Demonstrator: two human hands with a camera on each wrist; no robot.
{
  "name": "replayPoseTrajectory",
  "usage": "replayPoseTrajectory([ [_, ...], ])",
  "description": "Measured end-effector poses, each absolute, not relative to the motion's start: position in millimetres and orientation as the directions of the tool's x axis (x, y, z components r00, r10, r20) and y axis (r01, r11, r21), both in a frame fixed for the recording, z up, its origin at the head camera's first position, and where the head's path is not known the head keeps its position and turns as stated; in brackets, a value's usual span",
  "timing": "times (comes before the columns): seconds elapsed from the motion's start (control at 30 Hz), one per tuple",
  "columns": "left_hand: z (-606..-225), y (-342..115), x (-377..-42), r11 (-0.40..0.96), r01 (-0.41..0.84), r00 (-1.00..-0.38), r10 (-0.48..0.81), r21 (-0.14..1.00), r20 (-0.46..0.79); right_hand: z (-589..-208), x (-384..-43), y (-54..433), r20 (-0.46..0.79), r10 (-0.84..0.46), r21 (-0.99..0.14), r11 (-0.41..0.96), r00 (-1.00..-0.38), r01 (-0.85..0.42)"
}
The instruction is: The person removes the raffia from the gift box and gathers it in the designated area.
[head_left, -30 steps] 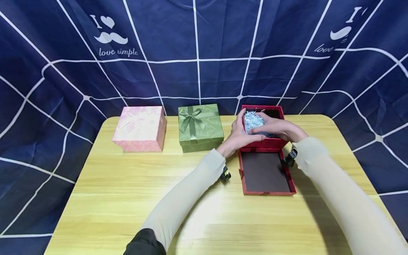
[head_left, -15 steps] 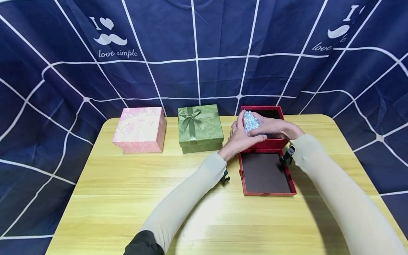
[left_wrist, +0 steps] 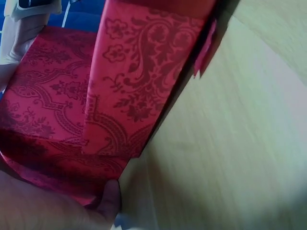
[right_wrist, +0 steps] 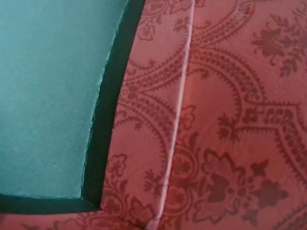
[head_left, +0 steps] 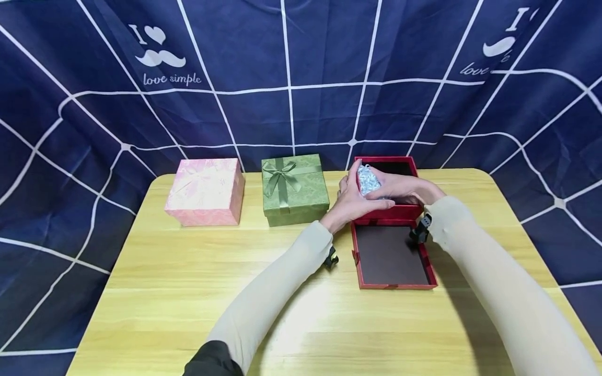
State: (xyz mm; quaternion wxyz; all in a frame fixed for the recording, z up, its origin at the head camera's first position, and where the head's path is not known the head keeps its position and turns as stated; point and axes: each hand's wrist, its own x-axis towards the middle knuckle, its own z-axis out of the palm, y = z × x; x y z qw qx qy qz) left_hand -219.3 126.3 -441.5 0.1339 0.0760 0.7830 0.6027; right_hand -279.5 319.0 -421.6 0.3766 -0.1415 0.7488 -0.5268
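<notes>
Item: your left hand [head_left: 354,198], curved against the near-left side of a bunch of pale blue, crinkled shredded filler [head_left: 368,179], its thumb stretched across the front of the box below.
Item: your right hand [head_left: 400,187], bent over the filler's right side, thumb and fingers round it.
The filler sits between your two hands, at the left part of a square, red, floral-patterned cardboard box [head_left: 405,212] with a dark interior.
Item: matching red lid [head_left: 388,256], dark inside upward, just in front of the box.
To the left: square green box [head_left: 296,190] with green ribbon bow; farther left, square pink patterned box [head_left: 202,190].
Support: pale wooden table [head_left: 188,303].
Behind: navy, white-lined cloth [head_left: 324,47].
</notes>
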Motion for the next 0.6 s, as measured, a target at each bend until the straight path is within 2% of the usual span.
replayPoseTrajectory([
  [0.13,-440.2,125.8,-219.0,0.263,-0.051,-0.954,0.272,0.963,-0.125,-422.2,-279.4,318.2,-0.408,-0.6,-0.896,0.408,-0.688,0.176],
  [0.33,-438.4,126.5,-218.5,0.265,-0.052,-0.949,0.286,0.963,-0.13,-419.5,-276.1,319.0,-0.422,-0.549,-0.899,0.354,-0.721,0.256],
  [0.6,-439.2,125.9,-220.3,0.298,-0.046,-0.948,0.289,0.953,-0.136,-414.2,-273.8,321.1,-0.374,-0.497,-0.921,0.3,-0.783,0.249],
])
